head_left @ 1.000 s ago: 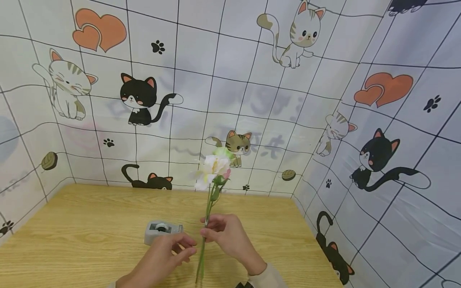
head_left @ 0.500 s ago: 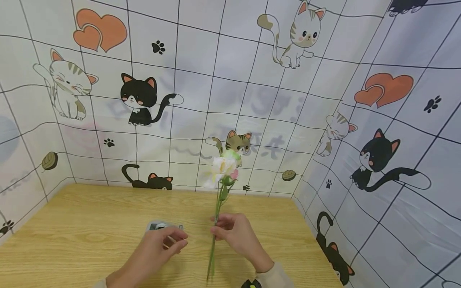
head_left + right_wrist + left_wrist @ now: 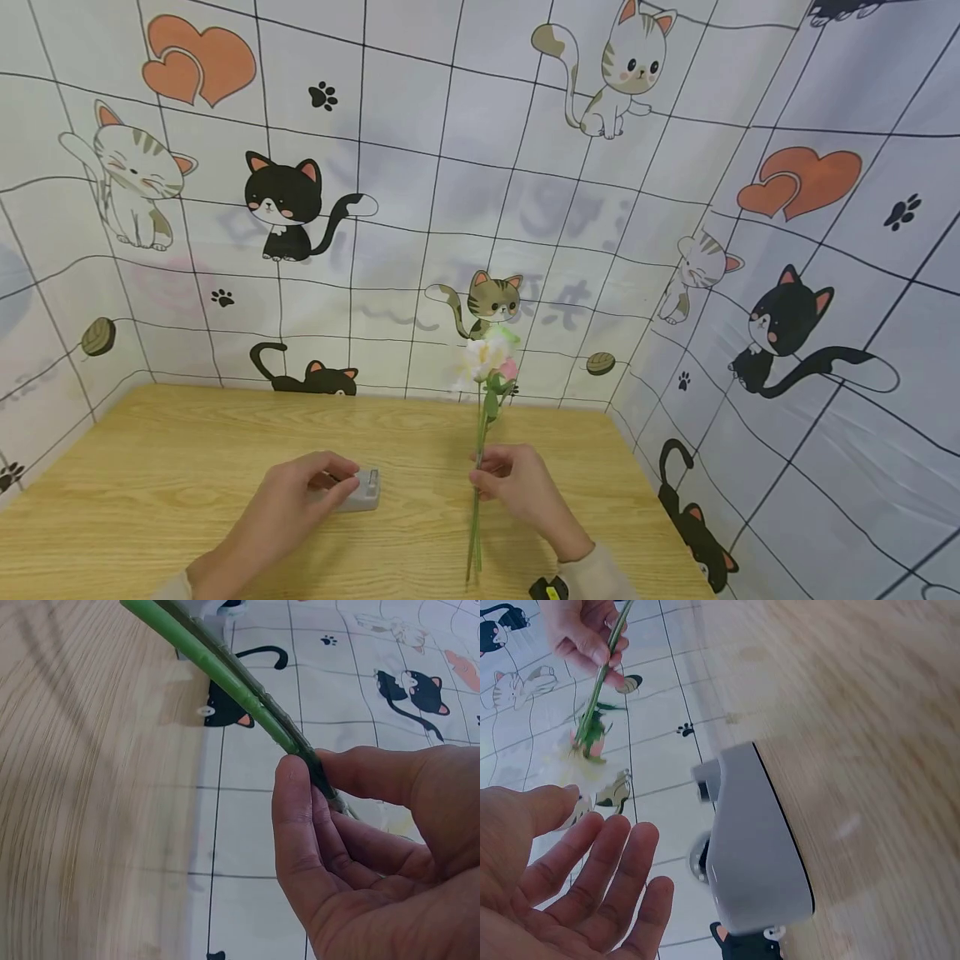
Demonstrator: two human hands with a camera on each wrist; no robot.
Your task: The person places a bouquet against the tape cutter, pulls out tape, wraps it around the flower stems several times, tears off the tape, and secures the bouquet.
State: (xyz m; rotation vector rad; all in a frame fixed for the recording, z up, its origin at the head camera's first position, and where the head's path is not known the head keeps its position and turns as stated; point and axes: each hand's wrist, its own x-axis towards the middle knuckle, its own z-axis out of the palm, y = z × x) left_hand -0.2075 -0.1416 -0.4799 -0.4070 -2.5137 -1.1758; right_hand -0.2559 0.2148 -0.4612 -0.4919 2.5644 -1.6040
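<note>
My right hand (image 3: 522, 493) pinches a small bunch of artificial flowers (image 3: 487, 358) by the green stems (image 3: 214, 669), thumb against fingertips. The bunch stands nearly upright, with white, pale green and pink blooms above the hand and stem ends below it. My left hand (image 3: 294, 495) hovers at a grey tape dispenser (image 3: 364, 492), its fingers loosely bent with nothing between them. In the head view that hand hides much of the dispenser. The left wrist view shows a gap between the fingers and the dispenser's grey side (image 3: 754, 847).
A light wooden table (image 3: 187, 442) lies under both hands. White grid-patterned sheeting (image 3: 405, 192) with printed cats and hearts rises behind the table and along its sides. A black device (image 3: 550, 588) sits at the right wrist.
My right hand has carried the flowers to the right, still pinching the stems. My left hand has moved left, away from the stems and over the tape dispenser.
</note>
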